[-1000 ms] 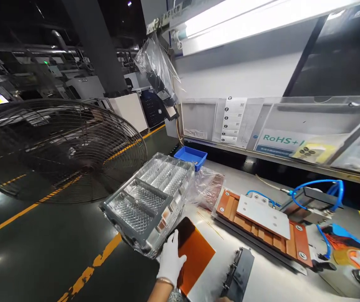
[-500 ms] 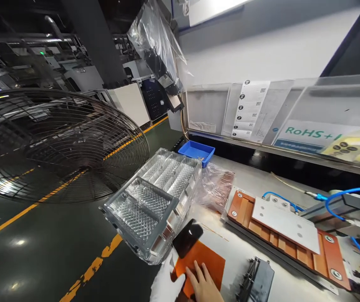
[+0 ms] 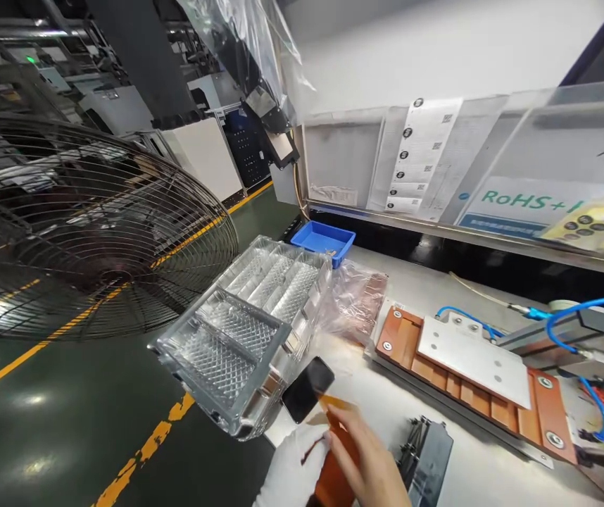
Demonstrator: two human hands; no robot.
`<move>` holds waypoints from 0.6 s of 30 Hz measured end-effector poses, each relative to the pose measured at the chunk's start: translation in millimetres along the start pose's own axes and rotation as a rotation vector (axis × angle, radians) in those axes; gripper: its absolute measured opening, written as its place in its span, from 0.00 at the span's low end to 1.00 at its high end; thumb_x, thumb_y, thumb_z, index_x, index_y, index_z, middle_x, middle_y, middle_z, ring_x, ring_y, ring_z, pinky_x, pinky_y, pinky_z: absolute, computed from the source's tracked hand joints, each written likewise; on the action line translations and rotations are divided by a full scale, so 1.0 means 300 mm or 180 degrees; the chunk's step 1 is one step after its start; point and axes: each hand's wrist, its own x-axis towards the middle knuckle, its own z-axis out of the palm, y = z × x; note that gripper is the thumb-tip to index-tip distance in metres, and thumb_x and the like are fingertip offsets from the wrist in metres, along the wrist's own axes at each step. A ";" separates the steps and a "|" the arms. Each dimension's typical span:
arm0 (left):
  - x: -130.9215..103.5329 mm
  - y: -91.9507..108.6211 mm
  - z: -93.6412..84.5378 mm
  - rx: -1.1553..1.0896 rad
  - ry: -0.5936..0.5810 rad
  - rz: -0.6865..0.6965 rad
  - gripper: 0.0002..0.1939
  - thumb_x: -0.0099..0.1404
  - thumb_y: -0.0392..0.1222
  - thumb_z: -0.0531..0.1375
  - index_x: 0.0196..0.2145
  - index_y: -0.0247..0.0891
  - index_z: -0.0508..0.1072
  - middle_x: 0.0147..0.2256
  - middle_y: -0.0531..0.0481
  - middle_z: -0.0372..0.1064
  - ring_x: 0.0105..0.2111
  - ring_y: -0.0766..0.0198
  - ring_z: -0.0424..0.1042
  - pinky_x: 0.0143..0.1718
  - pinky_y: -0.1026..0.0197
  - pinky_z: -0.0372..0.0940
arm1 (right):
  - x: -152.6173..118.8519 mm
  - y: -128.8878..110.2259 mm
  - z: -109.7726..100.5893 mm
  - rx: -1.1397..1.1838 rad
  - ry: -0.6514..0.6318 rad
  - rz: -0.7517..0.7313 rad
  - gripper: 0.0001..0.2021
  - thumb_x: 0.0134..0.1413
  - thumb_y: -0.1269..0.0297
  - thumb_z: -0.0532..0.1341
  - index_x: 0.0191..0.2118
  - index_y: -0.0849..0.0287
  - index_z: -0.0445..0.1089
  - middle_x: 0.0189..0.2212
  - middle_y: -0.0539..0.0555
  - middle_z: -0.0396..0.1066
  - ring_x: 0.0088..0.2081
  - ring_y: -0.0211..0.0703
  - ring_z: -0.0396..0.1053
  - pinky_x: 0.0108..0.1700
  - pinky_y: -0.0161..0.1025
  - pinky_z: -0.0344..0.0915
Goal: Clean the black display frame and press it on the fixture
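Just this side of the phone [image 3: 307, 391], the gloved left hand [image 3: 296, 466] and bare right hand [image 3: 368, 458] grip the orange sheet [image 3: 336, 477], its visible length pointing toward the phone.

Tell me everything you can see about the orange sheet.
The orange sheet looks like thin, see-through plastic, pale amber at its upper end and deeper reddish-orange below. It is between the gloved left hand and bare right hand, which covers part of it; the exact grip is unclear. Its upper end overlaps the phone in view.
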 end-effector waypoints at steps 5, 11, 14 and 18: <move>0.020 0.012 0.073 0.0498 0.0254 0.0686 0.16 0.70 0.46 0.49 0.36 0.39 0.75 0.32 0.45 0.76 0.33 0.60 0.75 0.36 0.61 0.70 | 0.001 -0.036 -0.121 0.0546 -0.0099 0.0082 0.09 0.63 0.57 0.58 0.44 0.50 0.73 0.41 0.50 0.79 0.41 0.42 0.77 0.45 0.29 0.72; 0.022 0.025 0.131 0.0473 0.0144 0.0434 0.21 0.70 0.56 0.49 0.36 0.41 0.75 0.31 0.46 0.74 0.32 0.61 0.74 0.35 0.60 0.68 | -0.028 -0.037 -0.158 0.1436 0.0323 0.0992 0.18 0.56 0.44 0.61 0.34 0.54 0.73 0.31 0.52 0.78 0.35 0.43 0.77 0.40 0.32 0.71; 0.022 0.036 0.135 0.0289 0.0079 0.0360 0.21 0.67 0.59 0.52 0.35 0.42 0.76 0.32 0.47 0.75 0.34 0.59 0.74 0.37 0.60 0.67 | -0.033 -0.044 -0.188 0.2359 0.0346 0.1522 0.25 0.45 0.37 0.66 0.36 0.55 0.73 0.32 0.55 0.79 0.38 0.48 0.76 0.42 0.38 0.72; 0.016 0.047 0.134 0.0176 0.0004 0.0389 0.22 0.66 0.62 0.53 0.35 0.42 0.75 0.34 0.48 0.76 0.36 0.59 0.74 0.39 0.59 0.65 | -0.035 -0.048 -0.220 0.2651 0.0226 0.1729 0.24 0.44 0.38 0.66 0.29 0.57 0.73 0.32 0.57 0.78 0.39 0.50 0.75 0.45 0.41 0.69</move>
